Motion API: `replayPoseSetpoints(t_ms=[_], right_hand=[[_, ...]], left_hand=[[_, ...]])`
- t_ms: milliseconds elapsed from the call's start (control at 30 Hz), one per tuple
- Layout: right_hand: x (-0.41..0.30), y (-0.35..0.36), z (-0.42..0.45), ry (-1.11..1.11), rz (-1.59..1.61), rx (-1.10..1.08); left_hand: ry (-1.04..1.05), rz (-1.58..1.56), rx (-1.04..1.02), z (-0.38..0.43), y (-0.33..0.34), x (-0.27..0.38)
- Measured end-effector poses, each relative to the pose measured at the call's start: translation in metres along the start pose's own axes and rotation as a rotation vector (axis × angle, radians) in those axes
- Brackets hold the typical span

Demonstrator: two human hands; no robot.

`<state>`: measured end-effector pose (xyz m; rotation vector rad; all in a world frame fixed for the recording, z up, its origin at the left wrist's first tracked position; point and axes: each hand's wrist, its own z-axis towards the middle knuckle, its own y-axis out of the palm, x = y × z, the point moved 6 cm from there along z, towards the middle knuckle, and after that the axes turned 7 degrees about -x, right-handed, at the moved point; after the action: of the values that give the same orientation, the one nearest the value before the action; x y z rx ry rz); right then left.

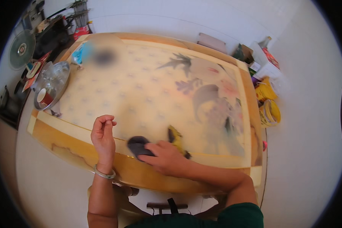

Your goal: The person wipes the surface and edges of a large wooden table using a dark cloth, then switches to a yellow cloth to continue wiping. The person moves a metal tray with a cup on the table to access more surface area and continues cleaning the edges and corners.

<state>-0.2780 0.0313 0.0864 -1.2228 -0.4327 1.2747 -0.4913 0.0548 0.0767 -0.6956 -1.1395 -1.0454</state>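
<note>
My right hand (165, 158) grips a dark grey, rounded, flat piece (138, 144) that looks like a shoe sole or insole, at the near edge of the table. Motion blurs it somewhat. Just beyond that hand, on the tabletop, lies a crumpled yellow item (175, 137) with dark patches; its material is unclear. My left hand (103, 135) is raised to the left of the dark piece, apart from it. Its fingers curl in towards the thumb, and whether something thin is pinched there cannot be seen. A pale bangle (104, 172) circles the left wrist.
The table (136, 99) has a flower-printed top under a clear-looking cover. A metal tray (63, 85) holds plastic bags and a paper cup (44, 97) at left. Far left are a blue packet (78, 54) and a fan (22, 50). Yellow tubs (270, 113) and boxes stand beyond the right edge.
</note>
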Motion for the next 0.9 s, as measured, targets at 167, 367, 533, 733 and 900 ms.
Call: replayPoseSetpoints(t_ms=[167,367,533,733,900], right_hand=[[0.064,-0.089,-0.157,0.498,-0.458,0.175],[0.213,-0.208,-0.359,1.212,-0.889,0.408],[0.183,-0.168,-0.338,1.201,-0.804,0.39],[0.021,-0.132,-0.353,1.13,-0.673,0.415],[0.008,-0.147,-0.39,1.174,-0.652,0.568]], left_hand=[[0.032,0.1,-0.144,-0.027,0.024,-0.004],[0.171,0.093,-0.331,-0.046,0.086,0.004],[0.263,0.347,-0.521,-0.065,0.116,0.017],[0.453,0.467,-0.623,-0.086,0.137,0.02],[0.528,0.581,-0.833,-0.102,0.143,0.02]])
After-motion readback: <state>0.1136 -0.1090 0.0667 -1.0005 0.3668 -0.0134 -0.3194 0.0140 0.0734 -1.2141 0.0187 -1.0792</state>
